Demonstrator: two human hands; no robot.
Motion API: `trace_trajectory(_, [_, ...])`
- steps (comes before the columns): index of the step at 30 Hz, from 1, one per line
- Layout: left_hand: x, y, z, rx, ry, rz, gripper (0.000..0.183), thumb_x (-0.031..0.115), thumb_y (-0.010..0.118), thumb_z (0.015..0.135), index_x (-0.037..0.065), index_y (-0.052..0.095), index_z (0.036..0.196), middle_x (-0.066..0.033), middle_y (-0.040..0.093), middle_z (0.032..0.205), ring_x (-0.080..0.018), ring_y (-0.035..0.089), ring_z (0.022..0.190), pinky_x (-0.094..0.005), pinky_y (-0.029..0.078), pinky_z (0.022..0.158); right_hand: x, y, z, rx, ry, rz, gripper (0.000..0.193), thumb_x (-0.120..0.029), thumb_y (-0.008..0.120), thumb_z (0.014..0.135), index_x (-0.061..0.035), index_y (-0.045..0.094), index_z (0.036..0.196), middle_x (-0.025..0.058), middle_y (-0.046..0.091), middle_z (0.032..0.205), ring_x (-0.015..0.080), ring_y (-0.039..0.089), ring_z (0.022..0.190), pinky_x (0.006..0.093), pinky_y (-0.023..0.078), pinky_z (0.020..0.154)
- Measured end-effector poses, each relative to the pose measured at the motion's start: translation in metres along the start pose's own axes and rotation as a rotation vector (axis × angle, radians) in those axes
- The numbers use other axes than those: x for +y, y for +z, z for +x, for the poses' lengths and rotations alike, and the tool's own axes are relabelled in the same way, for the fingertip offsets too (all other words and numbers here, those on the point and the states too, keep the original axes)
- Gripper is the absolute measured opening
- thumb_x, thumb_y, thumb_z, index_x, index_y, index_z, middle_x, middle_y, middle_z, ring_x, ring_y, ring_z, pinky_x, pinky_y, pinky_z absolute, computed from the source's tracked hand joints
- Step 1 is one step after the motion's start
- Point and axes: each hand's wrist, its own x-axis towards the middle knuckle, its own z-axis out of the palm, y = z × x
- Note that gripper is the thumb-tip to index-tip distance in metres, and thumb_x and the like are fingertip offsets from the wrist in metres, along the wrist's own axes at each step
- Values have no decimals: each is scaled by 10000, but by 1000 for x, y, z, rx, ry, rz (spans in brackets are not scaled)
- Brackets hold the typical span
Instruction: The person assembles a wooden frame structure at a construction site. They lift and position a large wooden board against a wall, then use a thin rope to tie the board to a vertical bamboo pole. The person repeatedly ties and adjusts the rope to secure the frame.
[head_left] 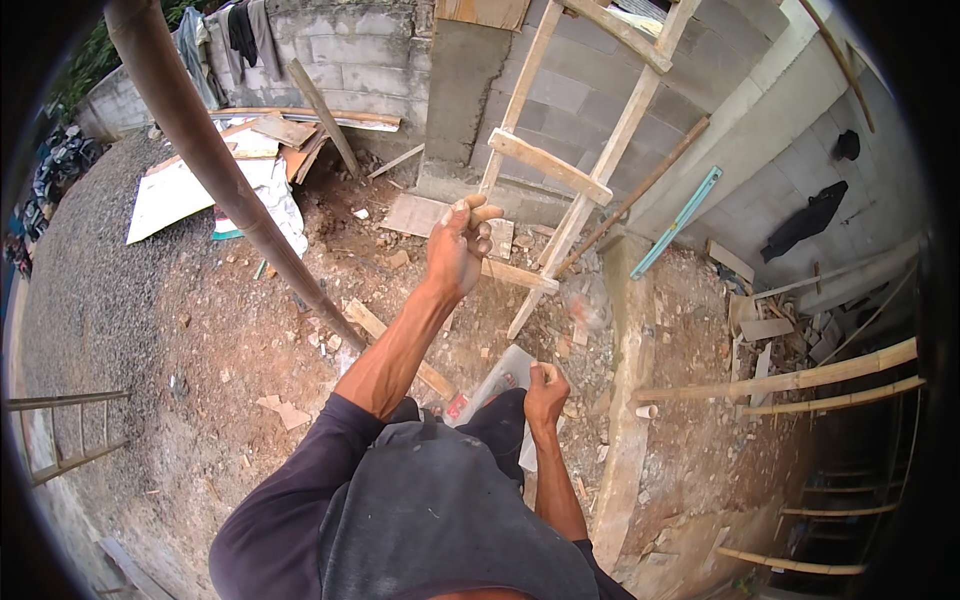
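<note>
My left hand (462, 246) is raised in front of me at mid-picture, its fingers curled in toward the thumb. Whatever is in it, if anything, is too small to make out. Lower and to the right, my right hand (545, 394) is closed with thumb and forefinger pressed together; what it may hold is hidden. Just left of the right hand, a pale grey board (505, 372) with a red mark slants down beside my legs. Beyond my left hand, a wooden ladder (560, 165) leans against the grey block wall (575, 95).
A thick bamboo pole (225, 175) slants across the left. A turquoise spirit level (677, 222) leans by a pillar at the right. A low concrete ledge (625, 400) runs beside me. Bamboo rails (790, 377) stand at right; gravel (95, 270) and boards (175, 195) lie at left.
</note>
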Motion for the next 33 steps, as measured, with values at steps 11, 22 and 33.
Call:
trace_trajectory(11, [47,68,65,19,69,-78,188,241,385,1096,125,502,1006,25,426,677,-112,405,628,-282,386,582,-6,-9,137,-350,-342,-303,471,-300,700,933,-4,631,1293,192,613,1313,284,591,1208,391,455,1026])
trace_trajectory(22, [73,131,143,-159,294,223,133,237,494,1044,125,536,984,66,362,608,-72,300,457,-246,264,414,-141,39,194,-666,-110,380,551,-287,830,849,79,648,1220,80,733,874,142,686,756,294,564,707])
trace_trajectory(33, [119,28,227,144,462,843,221,314,517,1046,130,527,923,44,390,597,-122,393,458,-309,345,393,-122,17,237,-721,-9,373,350,-270,679,972,56,706,1096,32,671,885,63,543,567,222,448,458])
